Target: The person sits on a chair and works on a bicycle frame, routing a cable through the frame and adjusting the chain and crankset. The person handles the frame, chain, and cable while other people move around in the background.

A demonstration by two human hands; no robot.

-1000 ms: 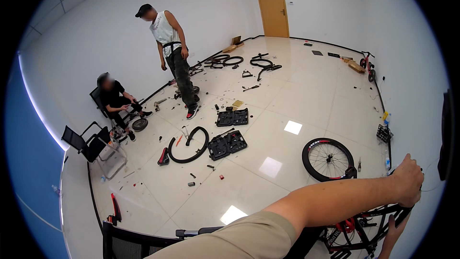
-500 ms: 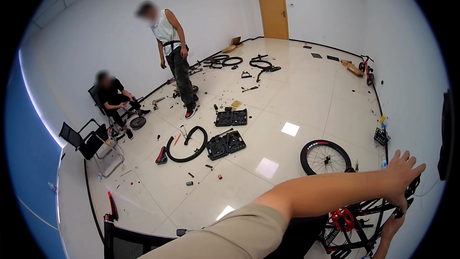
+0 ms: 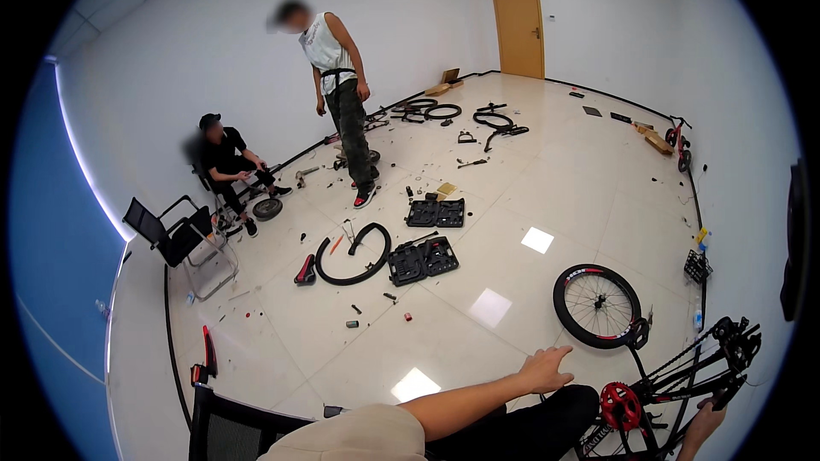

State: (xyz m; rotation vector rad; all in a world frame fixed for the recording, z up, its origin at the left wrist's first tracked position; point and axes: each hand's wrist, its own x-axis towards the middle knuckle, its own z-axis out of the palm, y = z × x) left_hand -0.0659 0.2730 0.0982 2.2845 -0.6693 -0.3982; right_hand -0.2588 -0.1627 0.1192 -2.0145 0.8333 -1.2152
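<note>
My left hand is held out over my knee with a finger stretched forward and nothing in it. My right hand, partly cut off by my view's lower right, is wrapped round a black part of the bicycle frame. The frame is tilted beside my leg, with a red chainring and a chain on it. A loose wheel with a black tyre lies on the floor beyond my left hand, apart from it.
Two open black tool cases, a bent tyre and a red-black saddle lie on the tiles among small parts. One person stands; another sits near an empty chair. A wire basket is by the right wall.
My left hand has moved away from the bicycle frame, leftward and down over my knee. My right hand stays on the frame. The view has shifted slightly.
</note>
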